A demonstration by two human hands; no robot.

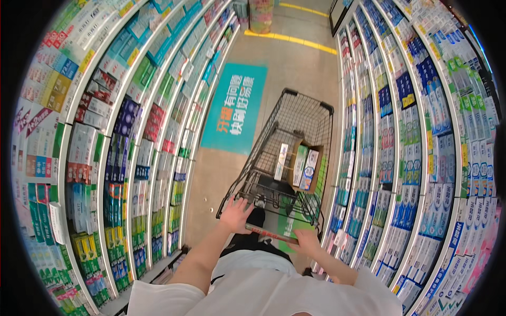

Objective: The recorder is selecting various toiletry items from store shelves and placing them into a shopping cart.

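A black wire shopping cart (272,130) stands in front of me in a store aisle. My left hand (237,215) rests at the left end of its handlebar (270,233), fingers spread. Around the bar's right end my right hand (305,241) is curled. Inside the basket lies an opened cardboard box (315,183) holding several toothpaste-like cartons (301,166). A slim white carton (281,162) lies just left of that box.
Shelves packed with boxed goods (118,166) rise on the left, with more packed shelves (399,158) close on the right. A teal floor sign (237,106) lies left of the cart. Yellow floor tape (290,40) crosses the aisle's far end.
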